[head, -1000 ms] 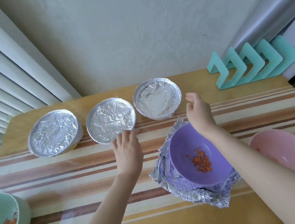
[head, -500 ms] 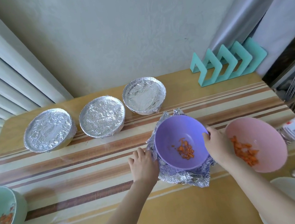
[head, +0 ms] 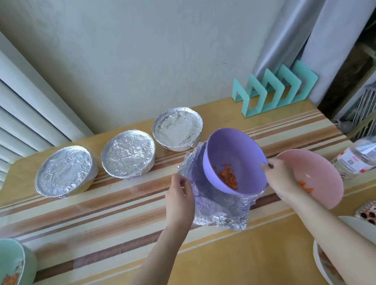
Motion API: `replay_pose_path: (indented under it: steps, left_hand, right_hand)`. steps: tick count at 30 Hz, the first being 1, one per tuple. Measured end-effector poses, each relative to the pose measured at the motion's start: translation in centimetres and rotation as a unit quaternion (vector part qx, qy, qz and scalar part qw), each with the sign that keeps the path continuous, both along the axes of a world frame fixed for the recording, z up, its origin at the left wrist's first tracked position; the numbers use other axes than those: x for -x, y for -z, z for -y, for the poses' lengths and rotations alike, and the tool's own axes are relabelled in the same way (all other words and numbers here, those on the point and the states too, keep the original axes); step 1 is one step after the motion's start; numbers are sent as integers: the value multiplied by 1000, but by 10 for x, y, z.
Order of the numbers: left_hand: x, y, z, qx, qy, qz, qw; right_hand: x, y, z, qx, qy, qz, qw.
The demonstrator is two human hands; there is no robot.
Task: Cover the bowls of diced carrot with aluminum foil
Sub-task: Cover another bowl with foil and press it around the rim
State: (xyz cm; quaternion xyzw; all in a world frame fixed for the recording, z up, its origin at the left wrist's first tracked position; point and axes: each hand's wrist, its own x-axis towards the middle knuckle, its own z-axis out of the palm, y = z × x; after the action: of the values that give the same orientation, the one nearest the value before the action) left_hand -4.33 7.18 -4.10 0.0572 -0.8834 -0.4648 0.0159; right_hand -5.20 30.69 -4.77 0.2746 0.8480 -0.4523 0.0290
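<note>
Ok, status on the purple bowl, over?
Status: right hand pinches purple bowl by the rim, bowl tilted over foil sheet; left hand at sheet's edge, grip unclear. Close beside: pink bowl, uncovered.

The person appears as two slim arms, the left forearm [head: 152, 263] and the right forearm [head: 330, 238], both bare right down to the lower edge of the view. The left hand [head: 180, 199] and right hand [head: 280, 178] are bare too.
</note>
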Motion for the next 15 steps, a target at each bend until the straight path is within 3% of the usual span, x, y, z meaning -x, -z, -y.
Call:
replay_pose_path:
  steps: [6, 12, 15]
  left_hand:
    - [-4, -36, 15, -75, -88, -61, 991]
    - [-10, -52, 38, -86, -182, -125, 972]
    - [-12, -59, 51, -96, -234, -145, 957]
  right_hand:
    - [-5, -3, 1, 70, 46, -16, 996]
    - [-8, 0, 8, 105, 76, 8, 991]
    - [-8, -11, 19, 168, 107, 3, 980]
